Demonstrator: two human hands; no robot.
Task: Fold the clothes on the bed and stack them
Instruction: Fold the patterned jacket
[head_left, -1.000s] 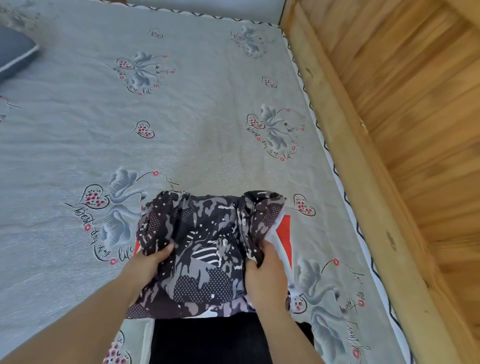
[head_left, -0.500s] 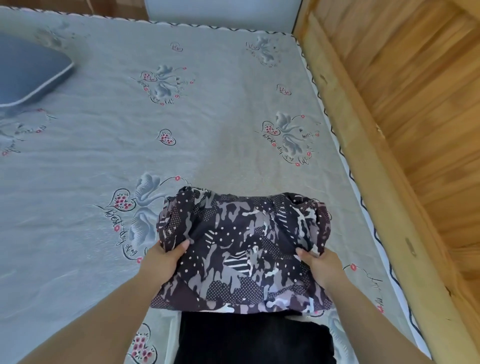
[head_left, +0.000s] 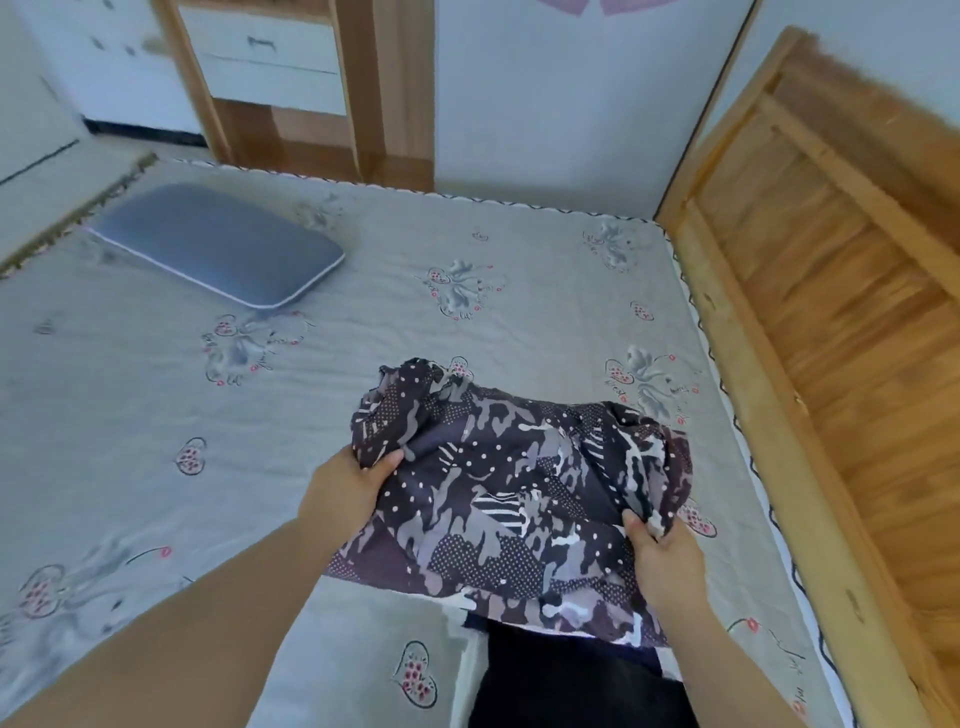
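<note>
Near the bed's (head_left: 156, 415) right side, both hands hold one patterned garment (head_left: 519, 499) above the sheet: the left hand (head_left: 345, 488) pinches its left edge, the right hand (head_left: 660, 551) grips a bunched right corner. That bunching looks likely to leave the fold lumpy, and the loose far edge could flop over and undo it. A crooked piece would probably make a stack lean. Counted: one patterned garment, one dark cloth (head_left: 571, 680) under its near edge, one pillow (head_left: 218, 241), two hands
</note>
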